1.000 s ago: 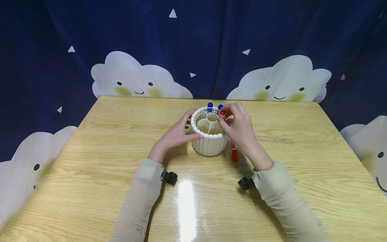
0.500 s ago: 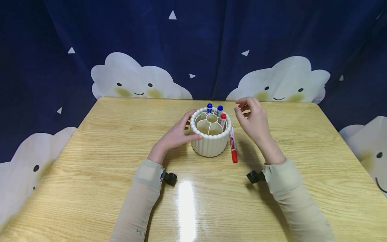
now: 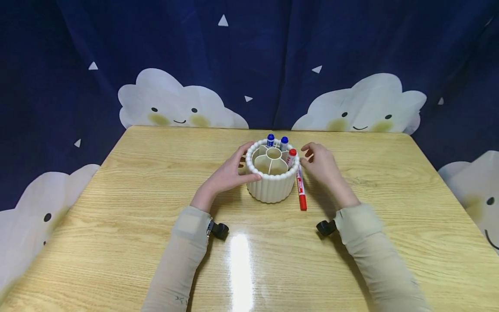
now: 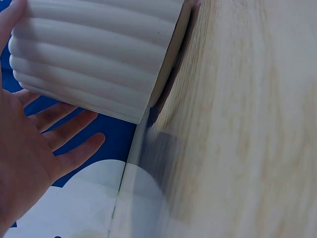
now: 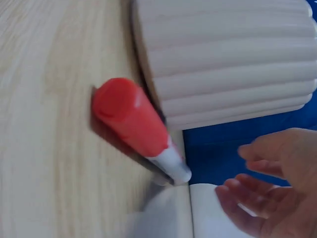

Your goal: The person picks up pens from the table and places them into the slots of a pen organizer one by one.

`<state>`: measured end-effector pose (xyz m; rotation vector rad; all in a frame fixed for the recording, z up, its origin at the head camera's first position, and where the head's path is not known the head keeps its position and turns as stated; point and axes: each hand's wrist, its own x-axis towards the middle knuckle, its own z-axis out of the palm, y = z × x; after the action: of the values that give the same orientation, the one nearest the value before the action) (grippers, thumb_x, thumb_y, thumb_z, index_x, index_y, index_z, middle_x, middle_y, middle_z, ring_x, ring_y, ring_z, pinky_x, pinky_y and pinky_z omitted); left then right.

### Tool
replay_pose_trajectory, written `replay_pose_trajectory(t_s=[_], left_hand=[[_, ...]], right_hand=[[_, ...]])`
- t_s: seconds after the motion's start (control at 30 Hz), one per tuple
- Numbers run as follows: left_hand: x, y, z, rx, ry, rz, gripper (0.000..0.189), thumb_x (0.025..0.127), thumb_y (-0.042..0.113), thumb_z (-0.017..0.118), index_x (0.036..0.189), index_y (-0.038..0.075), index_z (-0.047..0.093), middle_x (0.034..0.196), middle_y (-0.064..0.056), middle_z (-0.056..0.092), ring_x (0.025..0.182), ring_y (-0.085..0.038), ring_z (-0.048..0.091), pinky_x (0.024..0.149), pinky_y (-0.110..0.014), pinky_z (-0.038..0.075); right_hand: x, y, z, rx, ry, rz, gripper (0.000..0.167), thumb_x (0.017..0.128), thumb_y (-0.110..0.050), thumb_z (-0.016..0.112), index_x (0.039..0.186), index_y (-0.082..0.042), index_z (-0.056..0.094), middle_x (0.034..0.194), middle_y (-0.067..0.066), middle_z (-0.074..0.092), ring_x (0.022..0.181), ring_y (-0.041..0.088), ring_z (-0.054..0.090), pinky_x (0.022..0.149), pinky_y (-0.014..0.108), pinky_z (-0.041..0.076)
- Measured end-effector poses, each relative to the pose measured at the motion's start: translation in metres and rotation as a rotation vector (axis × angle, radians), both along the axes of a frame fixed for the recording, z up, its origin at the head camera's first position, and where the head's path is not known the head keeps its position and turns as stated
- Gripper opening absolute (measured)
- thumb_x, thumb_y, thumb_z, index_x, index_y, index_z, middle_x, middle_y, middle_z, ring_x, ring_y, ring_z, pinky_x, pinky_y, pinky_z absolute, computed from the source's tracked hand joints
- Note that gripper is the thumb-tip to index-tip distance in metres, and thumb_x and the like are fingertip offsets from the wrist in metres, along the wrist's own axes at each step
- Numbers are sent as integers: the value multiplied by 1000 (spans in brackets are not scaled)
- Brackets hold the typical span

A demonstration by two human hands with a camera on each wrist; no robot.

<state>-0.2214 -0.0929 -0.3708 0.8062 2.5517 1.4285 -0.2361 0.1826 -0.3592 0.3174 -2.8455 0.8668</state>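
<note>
A cream fluted pen holder (image 3: 270, 190) with a beaded rim and inner dividers stands on the table. My left hand (image 3: 226, 172) holds its left side, thumb at the front rim and fingers toward the back. In the left wrist view those fingers (image 4: 74, 131) are spread beside the ribbed wall. Two blue-capped markers (image 3: 270, 140) and a red-capped marker (image 3: 291, 157) stand inside the holder. Another red marker (image 3: 302, 195) lies on the table along the holder's right side. My right hand (image 3: 322, 167) hovers just right of the holder, fingers loosely bent, holding nothing.
The wooden table (image 3: 117, 216) carries the holder near its back edge. Behind it hangs a dark blue curtain (image 3: 269, 56) with white clouds and triangles. A small black camera (image 3: 325, 228) sits on the right wrist.
My right hand let go of the red marker in the holder, drew away right, then came down nearer the holder's right side. That marker now leans further right. The left hand stays put.
</note>
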Motion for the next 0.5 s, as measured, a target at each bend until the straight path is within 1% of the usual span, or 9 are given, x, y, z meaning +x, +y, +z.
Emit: replay_pose_trajectory(t_s=[0.1, 0.17, 0.33, 0.5], left_hand=[[0, 0, 0, 2, -4, -2, 94, 73, 48, 71, 145, 28, 14, 143, 1, 31, 117, -19, 44, 94, -37, 40], [0, 0, 0, 3, -7, -1, 94, 73, 48, 71, 145, 29, 14, 143, 1, 31, 117, -19, 44, 94, -37, 40], [0, 0, 0, -1, -6, 0, 94, 73, 47, 71, 145, 28, 14, 143, 1, 32, 117, -18, 44, 94, -37, 40], [0, 0, 0, 9, -11, -6, 94, 73, 47, 71, 146, 26, 14, 143, 1, 31, 118, -20, 44, 94, -38, 40]], right_hand=[[-4, 0, -5, 54, -98, 12, 34, 83, -15, 55, 113, 2, 54, 98, 22, 58, 89, 33, 56, 76, 43, 47], [-6, 1, -8, 80, -141, 23, 36, 83, -17, 56, 114, 2, 53, 97, 23, 59, 88, 34, 56, 76, 44, 46], [-10, 1, -14, 140, -187, 50, 38, 81, -18, 60, 112, 3, 53, 92, 21, 62, 81, 31, 57, 71, 41, 46], [-10, -1, -16, 188, -237, 82, 44, 77, -19, 63, 113, 4, 52, 93, 21, 62, 80, 29, 57, 71, 40, 47]])
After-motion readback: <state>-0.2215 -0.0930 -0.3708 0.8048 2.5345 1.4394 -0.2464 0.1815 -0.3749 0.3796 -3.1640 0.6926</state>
